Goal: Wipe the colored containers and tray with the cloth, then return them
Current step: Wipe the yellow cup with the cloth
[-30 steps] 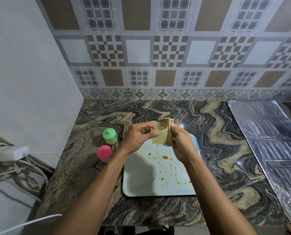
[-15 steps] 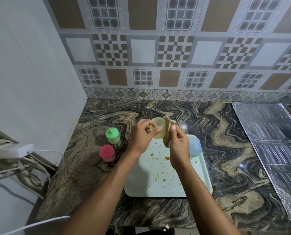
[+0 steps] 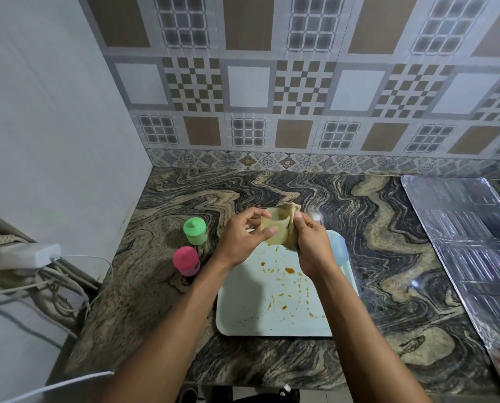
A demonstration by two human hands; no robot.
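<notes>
Two containers [image 3: 195, 230] left of tray [image 3: 260, 321]

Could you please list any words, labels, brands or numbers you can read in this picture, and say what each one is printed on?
None: no readable text shows.
The green container, pink container, yellow container, tray and white adapter show no lettering.
The wall tiles bear patterns only.

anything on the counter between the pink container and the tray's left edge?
Nothing stands there. In the head view, only bare marble countertop shows between the pink container and the tray; the left forearm crosses above that gap.
</notes>
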